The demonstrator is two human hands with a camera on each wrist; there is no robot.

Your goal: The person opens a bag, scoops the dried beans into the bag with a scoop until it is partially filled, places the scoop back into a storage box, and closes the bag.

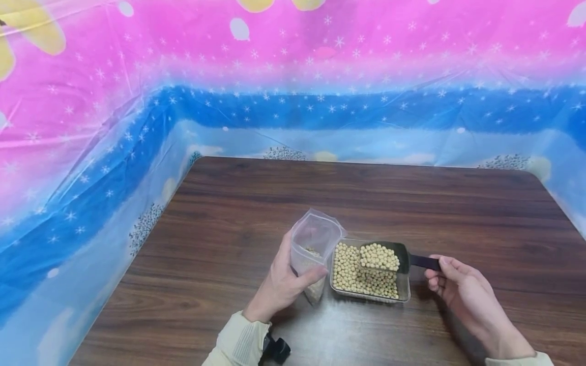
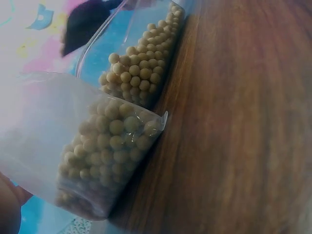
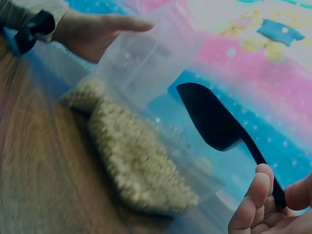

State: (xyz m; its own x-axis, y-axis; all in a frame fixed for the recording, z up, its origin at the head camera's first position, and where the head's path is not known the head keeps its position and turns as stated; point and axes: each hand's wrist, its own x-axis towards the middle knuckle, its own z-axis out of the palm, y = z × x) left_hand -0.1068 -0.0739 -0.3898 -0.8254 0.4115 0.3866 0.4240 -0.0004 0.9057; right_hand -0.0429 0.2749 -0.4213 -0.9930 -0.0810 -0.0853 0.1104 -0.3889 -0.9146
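Observation:
My left hand [image 1: 279, 284] grips a clear zip bag [image 1: 316, 239], its mouth open at the top. Pale round beans, likely soybeans [image 2: 107, 151], fill the lower part of the bag, which stands at the table surface. By its handle my right hand [image 1: 471, 295] pinches a black scoop [image 3: 214, 117], between thumb and fingers. The scoop, heaped with the same beans [image 1: 379, 256], hovers over a clear rectangular container [image 1: 371, 297]. More beans lie across that container's bottom, just right of the bag.
The dark wooden table [image 1: 220, 213] has rounded far corners. A pink and blue patterned cloth [image 1: 293, 112] hangs around its back and left sides. A black strap device [image 1: 276, 349] sits at my left wrist.

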